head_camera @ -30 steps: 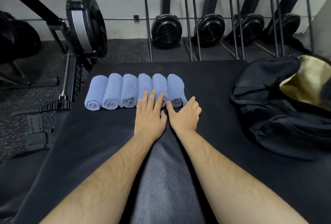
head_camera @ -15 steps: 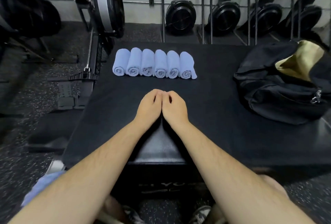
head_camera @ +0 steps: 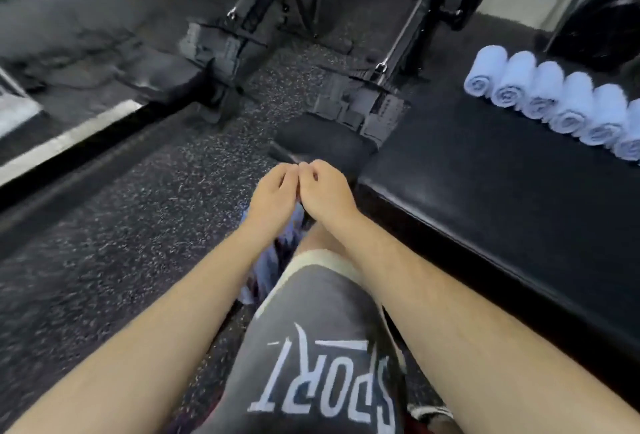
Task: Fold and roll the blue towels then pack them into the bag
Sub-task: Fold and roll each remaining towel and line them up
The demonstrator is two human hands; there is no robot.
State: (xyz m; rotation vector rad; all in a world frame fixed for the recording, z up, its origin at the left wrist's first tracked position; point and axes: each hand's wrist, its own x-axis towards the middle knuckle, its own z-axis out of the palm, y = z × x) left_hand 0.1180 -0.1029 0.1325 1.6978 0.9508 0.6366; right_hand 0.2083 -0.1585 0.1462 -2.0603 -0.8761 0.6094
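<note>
Blue rolled towels (head_camera: 561,104) line the black bench (head_camera: 485,191); left hand (head_camera: 273,191) and right hand (head_camera: 325,191) curl empty.

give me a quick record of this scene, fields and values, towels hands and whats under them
rolled towels: six light blue terry rolls in a row on the black padded bench
loose cloth: blue fabric low beside the knee, partly hidden
left hand: fingers curled, knuckles touching the right hand
right hand: fingers curled
held: cannot tell
bag: not in view
floor: speckled black rubber
</note>
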